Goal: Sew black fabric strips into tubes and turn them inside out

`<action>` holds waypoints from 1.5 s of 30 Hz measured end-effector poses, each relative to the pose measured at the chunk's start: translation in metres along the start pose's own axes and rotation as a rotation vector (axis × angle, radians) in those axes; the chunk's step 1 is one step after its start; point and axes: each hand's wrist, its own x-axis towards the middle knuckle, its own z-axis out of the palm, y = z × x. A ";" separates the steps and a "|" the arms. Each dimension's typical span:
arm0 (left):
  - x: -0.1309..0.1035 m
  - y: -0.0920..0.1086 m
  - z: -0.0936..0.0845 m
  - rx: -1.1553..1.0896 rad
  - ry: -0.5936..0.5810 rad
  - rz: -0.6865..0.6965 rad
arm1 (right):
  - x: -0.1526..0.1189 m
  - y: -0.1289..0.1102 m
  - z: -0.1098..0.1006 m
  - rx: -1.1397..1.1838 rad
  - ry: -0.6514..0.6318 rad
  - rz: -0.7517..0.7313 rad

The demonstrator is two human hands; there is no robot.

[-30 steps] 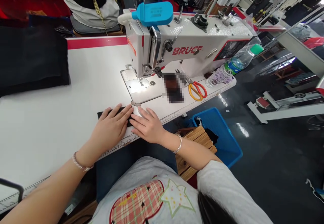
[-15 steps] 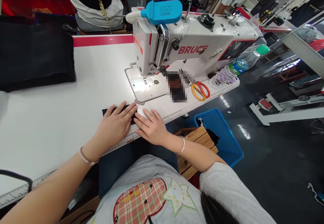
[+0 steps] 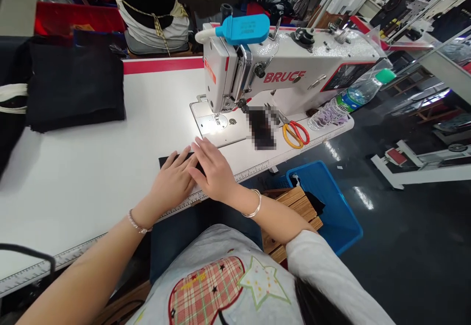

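Note:
A small black fabric piece (image 3: 164,160) lies flat near the front edge of the white sewing table (image 3: 110,178). My left hand (image 3: 175,177) rests on it, palm down with fingers stretched out. Over its right end lies my right hand (image 3: 214,170), fingers extended and thumb apart, its fingertips meeting those of the left. Both hands cover most of the fabric. Just beyond them stands a white sewing machine (image 3: 279,50), its needle area and metal plate (image 3: 209,128) a little past my right fingertips.
Scissors (image 3: 295,135) with yellow and red handles lie right of the machine plate, by a blurred-out dark item (image 3: 262,129). A plastic bottle (image 3: 353,100) leans behind them. Folded black cloth (image 3: 77,87) sits at the left. Below right are a wooden stool (image 3: 294,207) and blue basket (image 3: 342,217).
My right hand has moved up and left onto the fabric's right end, against my left fingers. My left hand stays on the fabric. The view has shifted slightly.

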 end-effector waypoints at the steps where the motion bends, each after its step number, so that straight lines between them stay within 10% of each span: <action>1: 0.000 0.000 -0.002 -0.034 0.006 0.005 | 0.008 -0.003 0.005 0.009 -0.021 -0.001; 8: -0.015 -0.004 -0.023 -0.222 0.139 -0.267 | 0.026 -0.007 0.042 0.015 -0.130 -0.022; 33: -0.044 -0.026 -0.003 0.041 0.066 -0.231 | 0.018 0.004 0.050 -0.130 -0.130 -0.180; 45: -0.063 -0.003 0.000 0.067 0.164 -0.079 | -0.011 0.029 0.036 0.055 -0.146 -0.411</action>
